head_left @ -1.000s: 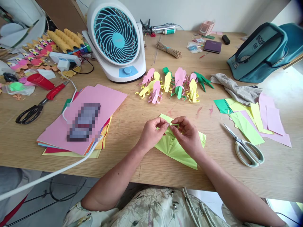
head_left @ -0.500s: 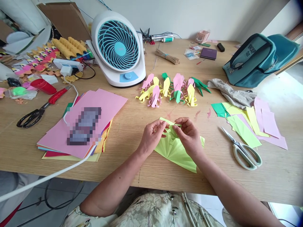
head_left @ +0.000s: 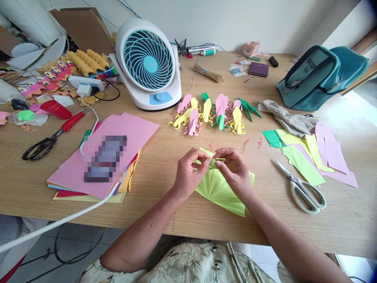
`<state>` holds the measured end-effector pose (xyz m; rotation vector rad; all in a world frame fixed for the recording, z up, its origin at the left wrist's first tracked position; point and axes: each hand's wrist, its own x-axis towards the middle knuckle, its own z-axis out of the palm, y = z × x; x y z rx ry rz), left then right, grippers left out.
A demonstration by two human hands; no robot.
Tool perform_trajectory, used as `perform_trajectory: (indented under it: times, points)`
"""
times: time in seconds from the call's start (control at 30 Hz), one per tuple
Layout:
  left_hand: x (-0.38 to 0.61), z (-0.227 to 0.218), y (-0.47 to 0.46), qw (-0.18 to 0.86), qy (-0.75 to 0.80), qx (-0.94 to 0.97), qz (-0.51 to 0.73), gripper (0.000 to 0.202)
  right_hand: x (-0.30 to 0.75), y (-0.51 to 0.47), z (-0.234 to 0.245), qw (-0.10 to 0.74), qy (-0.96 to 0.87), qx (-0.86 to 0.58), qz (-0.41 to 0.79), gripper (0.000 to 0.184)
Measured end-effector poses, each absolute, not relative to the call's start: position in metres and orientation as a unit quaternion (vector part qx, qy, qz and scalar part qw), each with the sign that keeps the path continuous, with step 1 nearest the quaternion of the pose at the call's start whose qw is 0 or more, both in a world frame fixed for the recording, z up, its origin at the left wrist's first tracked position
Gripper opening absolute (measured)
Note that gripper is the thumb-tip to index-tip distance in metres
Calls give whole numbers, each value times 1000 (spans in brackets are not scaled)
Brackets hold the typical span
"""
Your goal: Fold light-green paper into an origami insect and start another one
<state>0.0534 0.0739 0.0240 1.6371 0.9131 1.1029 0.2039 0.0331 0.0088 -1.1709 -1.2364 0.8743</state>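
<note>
Between my two hands is a small piece of folded light-green paper (head_left: 212,164), partly hidden by the fingers. My left hand (head_left: 192,169) pinches its left side with thumb and forefinger. On the other side, my right hand (head_left: 233,171) grips it between thumb and fingers. Under both hands lies a larger creased light-green sheet (head_left: 221,193), flat on the wooden table. Beyond them stands a group of folded paper figures in pink (head_left: 221,104), yellow (head_left: 237,121) and green (head_left: 249,108).
Scissors (head_left: 303,188) lie at the right near paper pieces (head_left: 304,165) and a grey cloth (head_left: 288,116). At the left are a stack of coloured paper (head_left: 70,173) with a blurred object on top, and black-and-red scissors (head_left: 55,135). A fan (head_left: 149,63) and teal bag (head_left: 312,76) stand behind.
My left hand's fingers have shifted slightly and curl closer round the folded paper. Less of that paper shows now. The view has tilted a little; the things on the table stay put.
</note>
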Motion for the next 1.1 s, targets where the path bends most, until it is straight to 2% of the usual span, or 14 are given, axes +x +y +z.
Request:
perform_trajectory:
  times: [0.13,0.37,0.5,0.6,0.7,0.8,0.93,1.1]
  points:
    - [51,27,73,437,377,674,461,13,206,35,6,532,-570,-518,352,15]
    - [50,27,75,376,355,712,474,9,205,36,4,526,-577,-526,336,13]
    - [48,29,75,318,318,753,480,12,205,35,12,517,-622,-526,263,3]
    - [47,29,73,318,276,771,478,8,210,35,17,518,-651,-527,176,9]
    - [46,27,73,347,292,745,489,20,218,36,15,518,-668,-525,98,15]
    - [47,23,74,417,354,690,473,22,225,38,11,522,-680,-513,55,19]
    - [50,20,76,525,367,640,424,26,229,40,6,530,-680,-505,49,20]
    - [54,19,77,610,331,598,400,26,230,42,5,526,-691,-493,41,20]
